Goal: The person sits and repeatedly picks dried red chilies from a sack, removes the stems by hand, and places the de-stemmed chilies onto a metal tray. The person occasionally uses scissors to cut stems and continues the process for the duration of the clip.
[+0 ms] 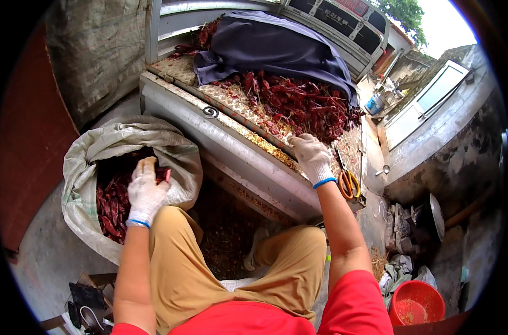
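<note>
My left hand (147,192), in a white glove with a blue cuff, is over the mouth of a pale woven sack (176,145). Its fingers are closed, with a bit of red dried chili (163,174) showing between fingers and thumb. More dried chilies (113,209) fill the sack. At the edge of a truck bed (231,128), my gloved right hand (311,153) has its fingers curled; what they grip, if anything, is hidden. Just beyond it lies a heap of dried chilies with stems (298,100). Scissors with orange handles (348,181) rest right of that hand.
A dark cloth (265,47) covers part of the heap. Below the bed's side, stem scraps (226,240) litter the floor between my legs. A red basin (417,304) stands at lower right, near stacked pots (401,229). A small dark stand (89,296) is at lower left.
</note>
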Motion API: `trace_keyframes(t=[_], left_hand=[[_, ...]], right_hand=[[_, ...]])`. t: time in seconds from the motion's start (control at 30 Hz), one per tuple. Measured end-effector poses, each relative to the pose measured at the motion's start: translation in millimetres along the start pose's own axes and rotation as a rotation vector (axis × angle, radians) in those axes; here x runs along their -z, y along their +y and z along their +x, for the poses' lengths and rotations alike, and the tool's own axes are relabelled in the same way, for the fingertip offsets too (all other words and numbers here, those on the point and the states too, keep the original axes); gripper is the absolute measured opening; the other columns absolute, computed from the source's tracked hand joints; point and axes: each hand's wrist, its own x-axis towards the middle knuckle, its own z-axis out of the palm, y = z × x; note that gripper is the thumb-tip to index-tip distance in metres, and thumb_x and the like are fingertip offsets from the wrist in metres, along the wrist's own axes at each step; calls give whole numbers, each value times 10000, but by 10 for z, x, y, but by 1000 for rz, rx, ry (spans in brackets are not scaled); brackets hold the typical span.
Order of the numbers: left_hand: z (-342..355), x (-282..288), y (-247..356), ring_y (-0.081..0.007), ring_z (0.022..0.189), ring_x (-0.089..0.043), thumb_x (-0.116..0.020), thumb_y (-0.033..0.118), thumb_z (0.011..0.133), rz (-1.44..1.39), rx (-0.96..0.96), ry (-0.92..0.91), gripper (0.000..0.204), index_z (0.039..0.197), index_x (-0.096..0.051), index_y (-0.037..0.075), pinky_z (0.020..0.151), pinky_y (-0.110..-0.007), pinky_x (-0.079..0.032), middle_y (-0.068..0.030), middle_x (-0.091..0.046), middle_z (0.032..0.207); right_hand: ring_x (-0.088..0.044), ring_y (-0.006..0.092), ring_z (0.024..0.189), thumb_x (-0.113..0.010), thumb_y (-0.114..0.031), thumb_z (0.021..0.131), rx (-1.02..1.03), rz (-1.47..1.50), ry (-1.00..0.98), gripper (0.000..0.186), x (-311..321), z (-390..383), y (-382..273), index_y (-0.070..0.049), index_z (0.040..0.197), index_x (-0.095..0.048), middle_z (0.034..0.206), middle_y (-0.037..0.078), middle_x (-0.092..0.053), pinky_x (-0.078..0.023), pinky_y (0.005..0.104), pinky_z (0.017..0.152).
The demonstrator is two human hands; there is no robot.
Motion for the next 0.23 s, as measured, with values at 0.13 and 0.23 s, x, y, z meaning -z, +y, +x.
trace_keyframes(t=[0.13, 0.23], left_hand=[[-94, -153, 801, -416, 1123, -617, -729, 281, 823, -220, -192, 218, 475, 1232, -598, 77, 967, -482, -512, -218, -621, 1210], [-332, -225, 1089, -382, 1172, -616, -763, 266, 799, -535, -47, -195, 579, 1316, -568, 93, 1021, -459, -486, -236, -586, 1327]], right_hand=[[-671, 183, 765, -694, -76, 909, -25, 564, 348, 170, 62, -135, -18, -56, 1072, -741, 966, 104, -727, -530, 289, 615], [-670, 148, 746, -719, -84, 895, -276, 1038, 253, 175, 233, -290, -271, -52, 1063, -756, 936, 97, -736, -523, 261, 603]])
